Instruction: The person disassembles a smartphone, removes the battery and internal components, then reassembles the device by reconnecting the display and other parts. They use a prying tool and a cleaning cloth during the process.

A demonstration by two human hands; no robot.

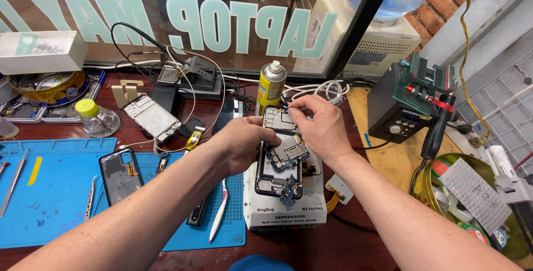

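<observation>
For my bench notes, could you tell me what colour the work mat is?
The work mat is blue; the head view shows it.

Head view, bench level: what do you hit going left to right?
Yellow pry tool → tweezers → black phone back cover → white spudger → left hand on the opened phone → right hand → hot-air station → round tray of parts.

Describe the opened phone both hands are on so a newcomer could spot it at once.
Start at the blue mat; just right of it sits a white box-shaped machine. The opened phone lies on top, under the left hand and right hand. Unlike the dark back cover on the mat and the silver frame farther back, its blue circuit boards are bare.
</observation>
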